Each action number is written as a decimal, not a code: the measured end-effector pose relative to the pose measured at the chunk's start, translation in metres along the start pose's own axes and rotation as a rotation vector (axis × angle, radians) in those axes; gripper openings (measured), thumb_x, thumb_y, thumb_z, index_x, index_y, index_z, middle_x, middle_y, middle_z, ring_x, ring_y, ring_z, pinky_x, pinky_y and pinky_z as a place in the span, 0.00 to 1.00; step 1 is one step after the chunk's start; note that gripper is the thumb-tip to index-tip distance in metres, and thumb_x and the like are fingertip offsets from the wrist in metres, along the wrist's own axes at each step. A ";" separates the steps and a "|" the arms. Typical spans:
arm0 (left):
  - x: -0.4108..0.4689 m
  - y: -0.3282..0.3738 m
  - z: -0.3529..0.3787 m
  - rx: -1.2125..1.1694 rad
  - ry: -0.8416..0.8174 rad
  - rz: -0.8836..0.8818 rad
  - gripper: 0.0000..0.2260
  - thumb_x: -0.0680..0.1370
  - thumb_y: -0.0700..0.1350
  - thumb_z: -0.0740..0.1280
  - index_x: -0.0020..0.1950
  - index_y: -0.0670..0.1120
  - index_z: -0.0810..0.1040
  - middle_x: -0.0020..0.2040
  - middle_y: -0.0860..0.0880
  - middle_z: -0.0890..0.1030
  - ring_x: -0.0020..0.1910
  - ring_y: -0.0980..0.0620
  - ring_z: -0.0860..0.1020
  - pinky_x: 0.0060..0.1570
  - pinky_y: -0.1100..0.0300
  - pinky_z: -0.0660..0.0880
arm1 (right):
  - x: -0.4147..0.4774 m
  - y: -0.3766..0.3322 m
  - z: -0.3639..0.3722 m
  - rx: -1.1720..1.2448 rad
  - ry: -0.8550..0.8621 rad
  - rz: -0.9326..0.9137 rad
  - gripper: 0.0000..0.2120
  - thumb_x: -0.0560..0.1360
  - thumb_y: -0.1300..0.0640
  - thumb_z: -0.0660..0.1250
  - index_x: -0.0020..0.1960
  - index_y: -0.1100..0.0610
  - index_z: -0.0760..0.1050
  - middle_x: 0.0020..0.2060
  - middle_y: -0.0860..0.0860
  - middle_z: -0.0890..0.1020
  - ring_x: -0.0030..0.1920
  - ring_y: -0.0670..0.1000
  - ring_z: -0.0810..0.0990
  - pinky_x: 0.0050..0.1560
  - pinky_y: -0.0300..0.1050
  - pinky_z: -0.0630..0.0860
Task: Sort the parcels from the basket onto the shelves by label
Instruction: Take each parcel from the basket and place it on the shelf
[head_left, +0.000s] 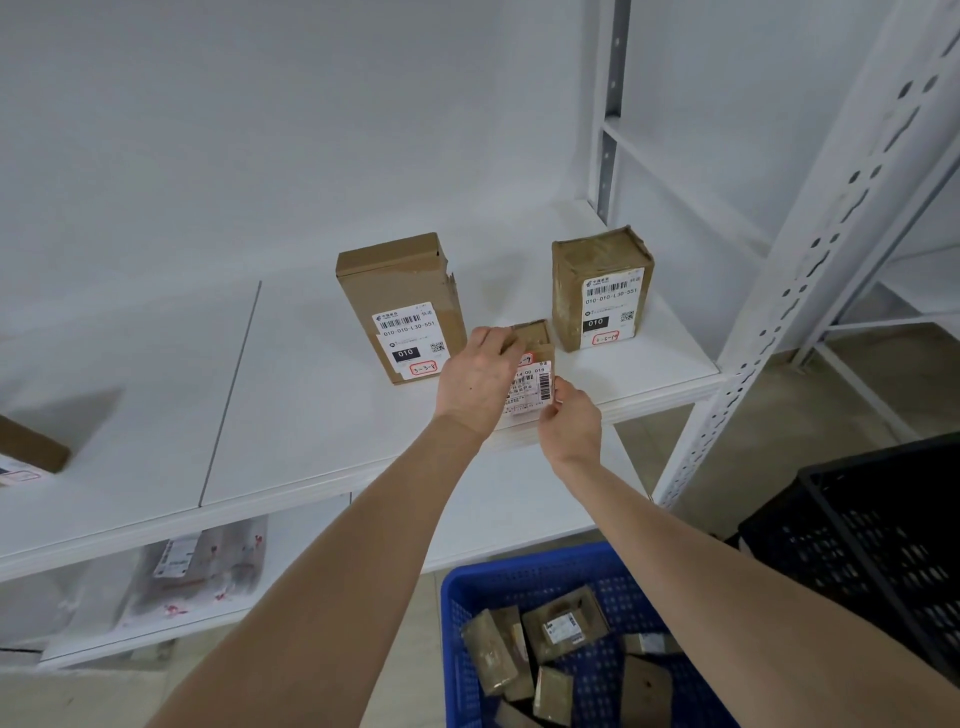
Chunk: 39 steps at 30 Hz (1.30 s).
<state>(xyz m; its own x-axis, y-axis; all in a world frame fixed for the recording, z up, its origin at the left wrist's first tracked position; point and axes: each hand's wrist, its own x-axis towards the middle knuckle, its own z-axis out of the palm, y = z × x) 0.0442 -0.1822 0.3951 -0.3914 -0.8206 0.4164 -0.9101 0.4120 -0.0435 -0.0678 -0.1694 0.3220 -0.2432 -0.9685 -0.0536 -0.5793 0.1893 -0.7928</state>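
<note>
Both hands were on it: a small rectangular cardboard parcel (536, 358), brown and matte, sat over the white shelf (311, 405) near its front edge. Its white barcode label faced up, and its long axis ran from the shelf's front edge toward the back wall. Whether it rested on the board or hung just above could not be told. The left hand (475, 387) gripped the far left corner, fingers curled over the top. The right hand (571, 421) pinched the near right corner, fingertips pressed together on the label's edge.

Farther back on the shelf, 2 boxes stood upright: a tall plain cardboard box (400, 296) marked 010 and a glossy tape-wrapped box (600, 280). Below the shelf's front edge, a perforated blue plastic basket (519, 577) held more taped parcels (563, 623).
</note>
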 end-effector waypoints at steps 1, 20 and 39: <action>0.001 -0.001 0.001 0.000 0.000 0.003 0.22 0.53 0.27 0.76 0.45 0.40 0.83 0.44 0.44 0.82 0.43 0.44 0.81 0.21 0.59 0.75 | 0.001 0.000 0.001 -0.002 -0.001 -0.005 0.16 0.75 0.69 0.56 0.58 0.59 0.76 0.50 0.58 0.79 0.50 0.57 0.78 0.49 0.47 0.74; 0.044 -0.026 0.034 0.039 0.057 -0.015 0.22 0.53 0.27 0.77 0.44 0.41 0.83 0.43 0.46 0.81 0.42 0.45 0.80 0.21 0.60 0.75 | 0.054 -0.011 0.014 -0.003 -0.049 -0.033 0.20 0.76 0.68 0.57 0.67 0.61 0.69 0.57 0.61 0.75 0.57 0.59 0.76 0.56 0.45 0.71; 0.066 -0.035 0.049 0.097 0.007 -0.081 0.24 0.50 0.27 0.75 0.43 0.41 0.81 0.42 0.44 0.80 0.40 0.44 0.79 0.22 0.59 0.76 | 0.079 -0.022 0.026 -0.005 -0.113 -0.016 0.28 0.76 0.67 0.58 0.75 0.63 0.57 0.68 0.60 0.68 0.66 0.57 0.69 0.64 0.42 0.64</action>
<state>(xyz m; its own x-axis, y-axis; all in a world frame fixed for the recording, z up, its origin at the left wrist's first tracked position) 0.0435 -0.2703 0.3796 -0.3156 -0.8466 0.4286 -0.9477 0.3041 -0.0972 -0.0540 -0.2546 0.3195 -0.1449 -0.9835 -0.1087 -0.5862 0.1738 -0.7913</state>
